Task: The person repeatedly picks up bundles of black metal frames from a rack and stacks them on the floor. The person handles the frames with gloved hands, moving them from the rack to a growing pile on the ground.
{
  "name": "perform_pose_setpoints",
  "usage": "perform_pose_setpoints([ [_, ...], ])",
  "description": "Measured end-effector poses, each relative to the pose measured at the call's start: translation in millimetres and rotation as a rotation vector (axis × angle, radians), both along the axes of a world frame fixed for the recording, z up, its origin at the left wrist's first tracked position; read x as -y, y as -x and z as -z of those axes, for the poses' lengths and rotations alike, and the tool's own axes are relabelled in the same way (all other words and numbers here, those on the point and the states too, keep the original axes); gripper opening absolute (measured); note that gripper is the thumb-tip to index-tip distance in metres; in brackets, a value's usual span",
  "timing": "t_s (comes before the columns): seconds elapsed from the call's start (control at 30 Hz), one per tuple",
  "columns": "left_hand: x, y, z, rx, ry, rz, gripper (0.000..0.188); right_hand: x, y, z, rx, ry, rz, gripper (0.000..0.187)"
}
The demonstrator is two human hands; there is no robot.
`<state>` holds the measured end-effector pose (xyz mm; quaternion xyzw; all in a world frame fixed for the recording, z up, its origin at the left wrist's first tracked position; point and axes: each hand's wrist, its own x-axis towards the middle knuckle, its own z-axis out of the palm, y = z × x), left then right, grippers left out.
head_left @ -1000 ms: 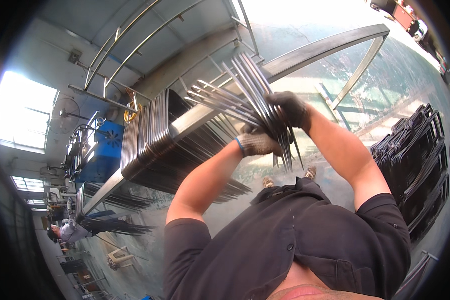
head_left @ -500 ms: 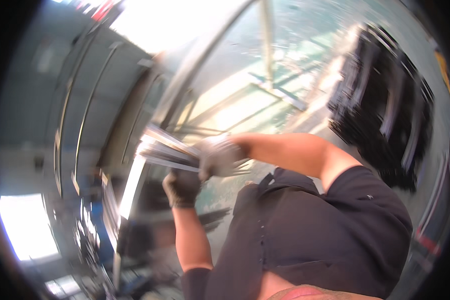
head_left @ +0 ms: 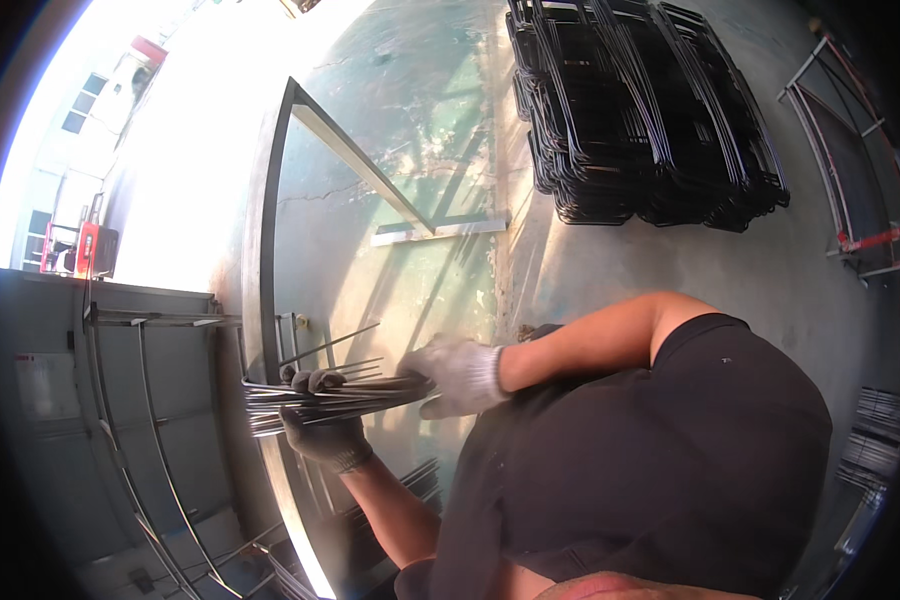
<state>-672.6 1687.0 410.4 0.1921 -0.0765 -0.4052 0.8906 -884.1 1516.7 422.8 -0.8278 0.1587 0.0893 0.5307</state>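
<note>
A bundle of thin bent metal rods (head_left: pixel 370 393) lies across both my hands, in front of a tall metal post. Around its left part my left hand (head_left: pixel 322 425), in a dark glove, is closed, with the fingers curled over the rods. My right hand (head_left: pixel 458 378), in a pale grey knit glove, is closed on the right end of the bundle. Several rod tips stick up apart from the rest between the hands. The bundle's left ends overlap the metal post (head_left: pixel 260 250) in view; whether they touch it I cannot tell.
A slanted bar (head_left: pixel 360 165) runs from the post to a foot bar (head_left: pixel 440 231) on the floor. Black metal frames (head_left: pixel 660 130) are stacked at the far right. Racks (head_left: pixel 860 150) (head_left: pixel 140 400) stand at both sides. More rods (head_left: pixel 410 490) lie below my left arm.
The earlier view is blurred and tilted; my view has turned, so the post and frame stack appear in new places. Both hands stay on the rods, now more spread apart.
</note>
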Motion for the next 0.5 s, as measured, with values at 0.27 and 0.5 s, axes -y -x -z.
perform_pose_setpoints([
  [0.27, 92.0, -20.2, -4.7, -0.004, -0.010, 0.124, 0.044, 62.8, 14.4, 143.0, -0.411, -1.775, 0.688, 0.162],
  [0.5, 235.2, -41.1, -48.8, 0.028, 0.079, 0.131, 0.034, 134.9, -100.2, 162.9, 0.040, -2.026, 0.494, 0.065],
])
